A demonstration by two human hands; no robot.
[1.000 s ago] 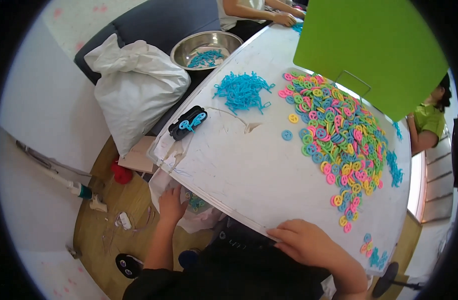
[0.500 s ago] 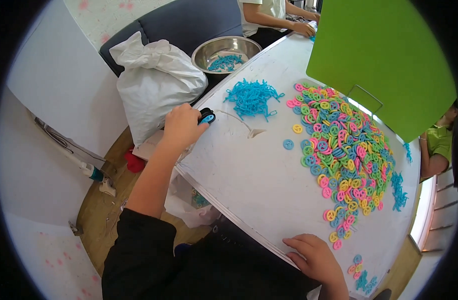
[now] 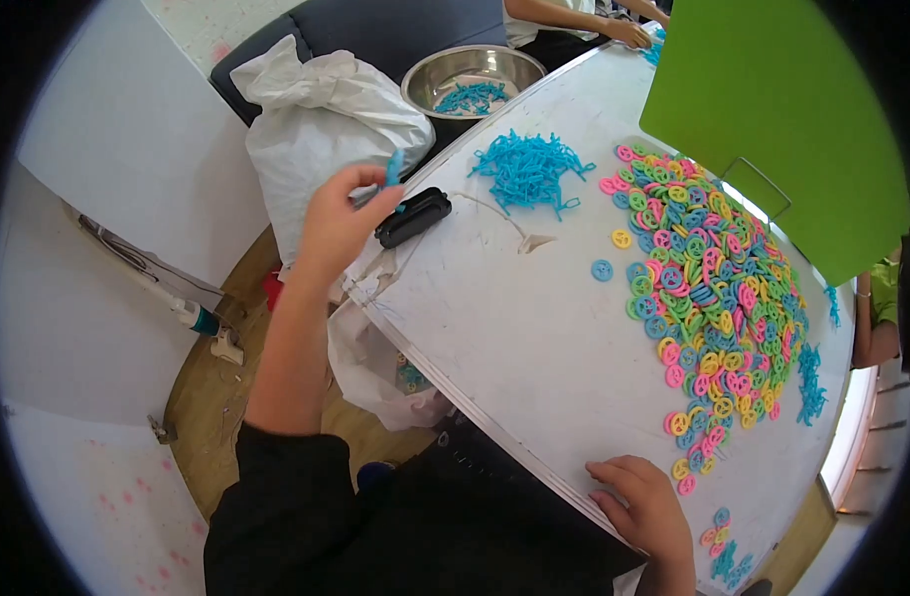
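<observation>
My left hand (image 3: 338,223) is raised at the table's left edge, thumb and fingers pinching a small blue plastic piece (image 3: 394,167) that sticks up from the fingertips; part of it is hidden. Just beside that hand, a black oblong device (image 3: 415,218) lies on the table edge, with a pale cord running from it. My right hand (image 3: 645,505) rests at the near edge of the table, fingers loosely stretched and nothing in them. Beyond the device sits a heap of blue plastic pieces (image 3: 530,171). A large pile of small multicoloured plastic wheels (image 3: 718,298) spreads over the right side.
A steel bowl (image 3: 422,91) with blue pieces and a tied white sack (image 3: 341,129) stand past the left edge. A green board (image 3: 772,119) rises at the far right. Another person's hand (image 3: 629,33) works at the far end. Below the table hangs a white plastic bag (image 3: 360,372).
My left hand has come up off the black device, uncovering it, and now holds the blue piece upright. My right hand stays at the table edge. The view has shifted slightly.
</observation>
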